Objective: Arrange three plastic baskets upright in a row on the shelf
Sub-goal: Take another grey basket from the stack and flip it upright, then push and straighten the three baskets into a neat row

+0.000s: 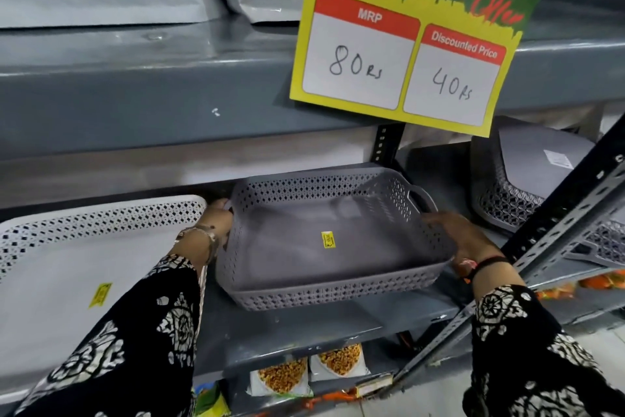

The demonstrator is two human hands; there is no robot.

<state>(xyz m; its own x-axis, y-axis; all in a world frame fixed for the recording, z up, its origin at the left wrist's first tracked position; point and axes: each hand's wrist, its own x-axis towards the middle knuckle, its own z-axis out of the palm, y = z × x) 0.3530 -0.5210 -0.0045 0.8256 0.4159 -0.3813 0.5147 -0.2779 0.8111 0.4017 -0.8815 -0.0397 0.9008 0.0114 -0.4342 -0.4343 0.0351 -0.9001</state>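
A grey perforated plastic basket (304, 247) sits upright in the middle of the grey shelf (270, 325), a yellow price sticker on its floor. My left hand (218, 217) grips its left rim. On its right rim rests my right hand (463, 237), fingers wrapped over the edge. A white perforated basket (67, 264) stands upright to the left, also with a yellow sticker. At the right, another grey basket (527, 176) lies tipped over, its bottom facing me, partly behind a slanted metal strut.
A yellow and green price sign (416, 55) hangs from the upper shelf's front edge. A perforated metal strut (527, 254) crosses diagonally at the right. Snack packets (307, 372) fill the shelf below. White bags stand on the top shelf.
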